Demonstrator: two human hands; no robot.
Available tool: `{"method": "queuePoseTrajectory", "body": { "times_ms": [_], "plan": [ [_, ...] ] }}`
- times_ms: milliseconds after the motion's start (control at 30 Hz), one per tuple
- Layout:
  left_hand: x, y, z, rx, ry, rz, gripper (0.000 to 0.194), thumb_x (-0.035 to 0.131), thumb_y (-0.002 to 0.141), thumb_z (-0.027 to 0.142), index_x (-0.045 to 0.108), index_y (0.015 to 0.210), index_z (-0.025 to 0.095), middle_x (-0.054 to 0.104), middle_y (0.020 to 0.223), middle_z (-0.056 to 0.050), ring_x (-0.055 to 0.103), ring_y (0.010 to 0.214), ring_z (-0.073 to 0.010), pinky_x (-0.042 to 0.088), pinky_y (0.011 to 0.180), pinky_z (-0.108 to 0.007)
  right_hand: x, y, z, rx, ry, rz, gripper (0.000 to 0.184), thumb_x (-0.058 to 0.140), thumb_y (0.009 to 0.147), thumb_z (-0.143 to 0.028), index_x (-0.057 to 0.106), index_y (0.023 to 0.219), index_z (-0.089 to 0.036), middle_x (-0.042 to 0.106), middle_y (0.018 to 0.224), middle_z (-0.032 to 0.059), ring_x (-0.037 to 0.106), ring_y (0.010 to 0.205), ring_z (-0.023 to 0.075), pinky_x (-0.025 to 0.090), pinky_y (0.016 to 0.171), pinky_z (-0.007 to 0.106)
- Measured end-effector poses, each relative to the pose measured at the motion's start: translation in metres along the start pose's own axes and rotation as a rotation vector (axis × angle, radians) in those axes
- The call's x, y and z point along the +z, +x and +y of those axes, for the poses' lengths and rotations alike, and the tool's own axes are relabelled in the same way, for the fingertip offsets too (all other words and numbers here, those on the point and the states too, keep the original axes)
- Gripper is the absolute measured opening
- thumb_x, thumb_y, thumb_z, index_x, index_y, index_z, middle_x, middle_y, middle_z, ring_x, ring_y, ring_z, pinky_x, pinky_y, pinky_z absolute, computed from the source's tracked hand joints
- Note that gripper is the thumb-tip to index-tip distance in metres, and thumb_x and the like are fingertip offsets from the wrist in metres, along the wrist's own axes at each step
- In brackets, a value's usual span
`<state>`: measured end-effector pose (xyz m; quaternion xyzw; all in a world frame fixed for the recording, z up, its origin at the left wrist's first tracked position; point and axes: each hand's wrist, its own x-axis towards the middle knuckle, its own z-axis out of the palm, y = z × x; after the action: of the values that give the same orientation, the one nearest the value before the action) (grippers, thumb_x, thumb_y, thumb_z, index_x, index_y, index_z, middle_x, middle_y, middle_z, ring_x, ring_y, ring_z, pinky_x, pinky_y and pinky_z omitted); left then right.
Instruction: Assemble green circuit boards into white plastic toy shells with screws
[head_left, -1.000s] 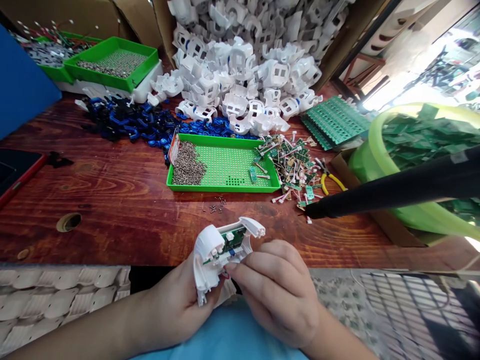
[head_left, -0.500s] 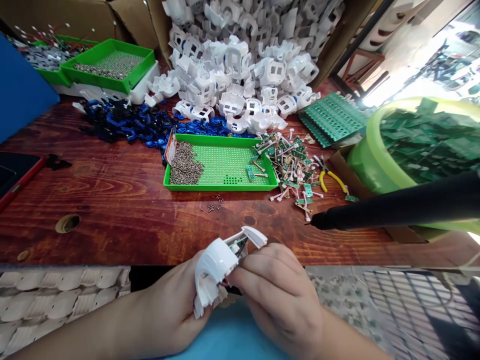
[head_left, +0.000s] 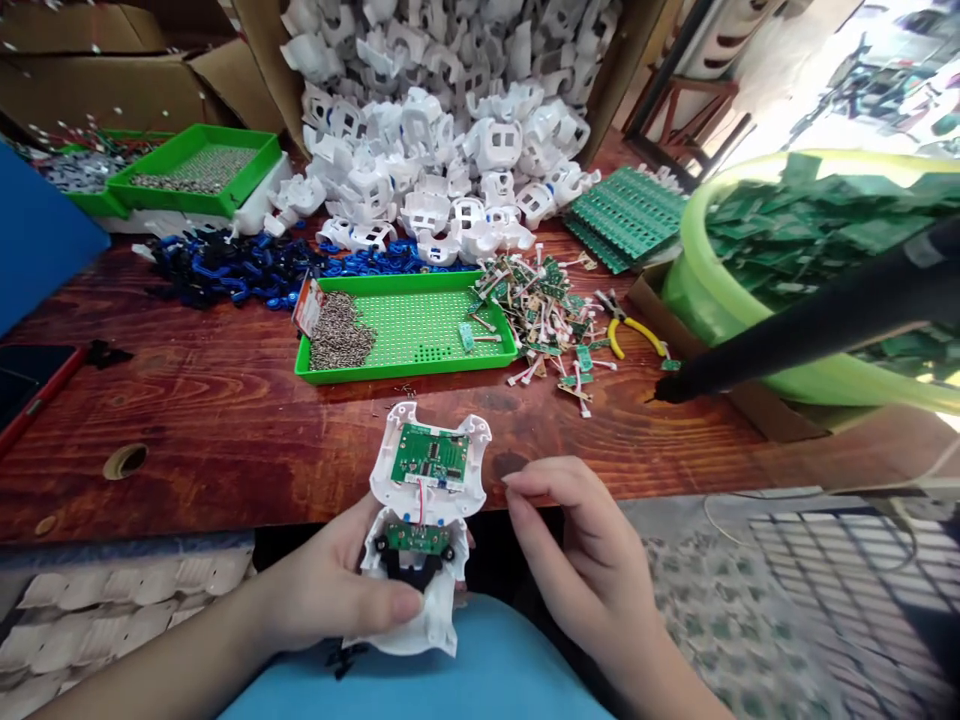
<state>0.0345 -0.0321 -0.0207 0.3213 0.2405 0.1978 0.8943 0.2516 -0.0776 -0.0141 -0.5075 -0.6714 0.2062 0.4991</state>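
My left hand (head_left: pixel 349 575) is closed around a white plastic housing (head_left: pixel 431 625), its thumb lying across the lower half. The housing lies opened out in two parts, insides facing up. A larger green circuit board (head_left: pixel 427 455) sits in the upper shell (head_left: pixel 384 470), and a smaller green circuit board (head_left: pixel 420 538) in the lower part above a black piece (head_left: pixel 409 572). A red and white wire (head_left: pixel 421 500) runs between the boards. My right hand (head_left: pixel 581 560) is apart from the housing on its right, thumb and index fingertips close together. Anything between them is too small to see.
Behind the hands is a green tray (head_left: pixel 405 320) of screws, with small wired boards (head_left: pixel 547 315) heaped beside it. Yellow-handled pliers (head_left: pixel 636 335) lie near a yellow-green tub (head_left: pixel 694 245) of boards. A black rod-shaped tool (head_left: pixel 787 330) juts in from the right. White shells (head_left: pixel 420 170) are piled behind.
The housing has turned from a tilted, partly closed pose to lying spread open, showing both boards. My right hand has come off it and moved right. The camera view has shifted.
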Motion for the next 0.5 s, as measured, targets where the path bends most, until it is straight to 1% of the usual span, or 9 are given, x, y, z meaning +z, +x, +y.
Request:
{"method": "queuePoseTrajectory", "body": {
  "times_ms": [100,200,300,400,500],
  "plan": [
    [0.008,0.007,-0.002,-0.052,-0.076,-0.03,0.048,0.079,0.066,0.014,0.064,0.111,0.02,0.072,0.095,-0.007,0.067,0.075,-0.0169,0.049,0.06,-0.019,-0.009,-0.005,0.005,-0.111,-0.072,0.008,0.035,0.054,0.08,0.002,0.055,0.107,-0.019,0.058,0.094,0.0042,0.056,0.088,0.0126,0.048,0.076,0.025],
    [0.013,0.018,-0.005,-0.147,-0.164,-0.089,0.056,0.08,0.055,0.017,0.065,0.108,0.018,0.074,0.093,-0.008,0.068,0.074,-0.0198,0.052,0.062,-0.023,-0.026,-0.012,0.012,-0.17,-0.134,0.005,0.039,0.056,0.078,0.003,0.055,0.111,-0.017,0.055,0.101,0.0061,0.054,0.094,0.0139,0.047,0.082,0.026],
    [0.018,0.032,-0.004,-0.245,-0.232,-0.158,0.053,0.075,0.05,0.021,0.067,0.102,0.012,0.075,0.088,-0.011,0.07,0.073,-0.0235,0.054,0.064,-0.028,-0.047,-0.02,0.016,-0.155,-0.128,-0.05,0.04,0.056,0.078,0.001,0.054,0.114,-0.018,0.053,0.106,0.0066,0.053,0.1,0.0145,0.045,0.087,0.026],
    [0.024,0.045,-0.003,-0.311,-0.25,-0.193,0.051,0.065,0.052,0.021,0.068,0.1,0.005,0.075,0.09,-0.015,0.071,0.073,-0.0239,0.052,0.058,-0.024,-0.067,-0.028,0.018,-0.112,-0.058,-0.128,0.041,0.055,0.08,-0.003,0.052,0.117,-0.018,0.051,0.112,0.0069,0.05,0.107,0.0149,0.043,0.094,0.025],
    [0.031,0.054,-0.005,-0.366,-0.235,-0.214,0.054,0.06,0.053,0.019,0.067,0.104,0.002,0.075,0.094,-0.017,0.072,0.075,-0.0248,0.052,0.059,-0.025,-0.082,-0.035,0.017,-0.102,0.022,-0.212,0.041,0.056,0.08,-0.006,0.051,0.119,-0.018,0.051,0.116,0.0073,0.05,0.11,0.015,0.043,0.097,0.025]
  ]
}}
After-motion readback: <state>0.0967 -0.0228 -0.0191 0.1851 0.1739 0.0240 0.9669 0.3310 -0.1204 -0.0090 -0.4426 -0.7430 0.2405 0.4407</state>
